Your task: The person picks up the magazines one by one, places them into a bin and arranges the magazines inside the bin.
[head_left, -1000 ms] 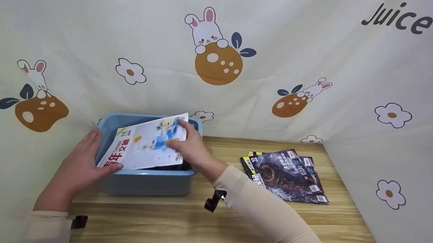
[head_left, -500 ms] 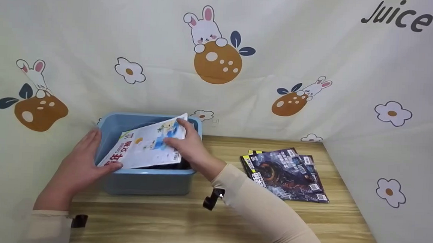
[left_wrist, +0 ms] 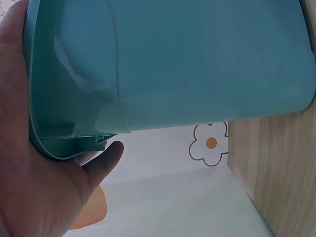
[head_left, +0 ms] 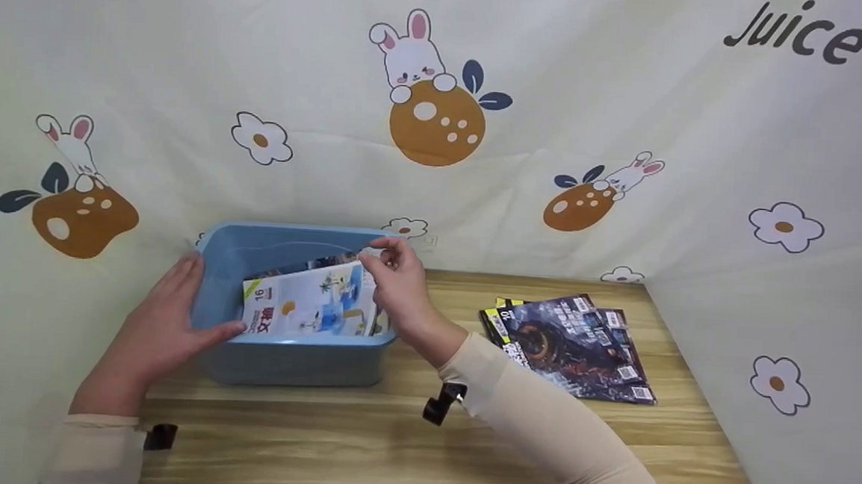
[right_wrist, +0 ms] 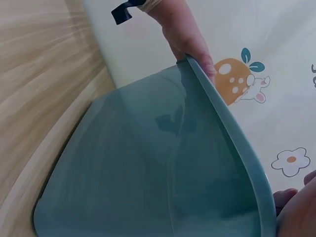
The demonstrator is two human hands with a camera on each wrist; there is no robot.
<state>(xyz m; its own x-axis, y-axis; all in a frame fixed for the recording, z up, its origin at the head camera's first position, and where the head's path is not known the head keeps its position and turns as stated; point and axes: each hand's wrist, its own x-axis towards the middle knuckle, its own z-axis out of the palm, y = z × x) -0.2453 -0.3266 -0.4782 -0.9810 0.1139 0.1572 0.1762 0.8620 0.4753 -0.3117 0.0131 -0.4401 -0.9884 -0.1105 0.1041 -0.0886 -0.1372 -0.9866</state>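
Observation:
A white magazine (head_left: 315, 306) with a blue beach picture lies inside the blue plastic tub (head_left: 296, 365), partly over a darker magazine (head_left: 306, 266). My left hand (head_left: 152, 330) holds the tub's front left corner, thumb over the front rim and fingers along the left side. From the left wrist view, one finger reaches just below the rim (left_wrist: 33, 89). My right hand (head_left: 405, 296) hovers at the tub's right rim, its fingers loosely bent and nothing visible between them. Part of that hand shows in the right wrist view's lower right corner, beside the rim.
Several dark magazines (head_left: 567, 347) lie in an overlapping stack on the wooden table (head_left: 358, 447), right of the tub. Pale cloth (head_left: 529, 106) printed with rabbits, oranges and flowers rises behind and at both sides.
The white magazine has gone from slanting up against the rim to lying lower inside the tub. My right hand has let go of it and lifted slightly rightward; the left hand stays put.

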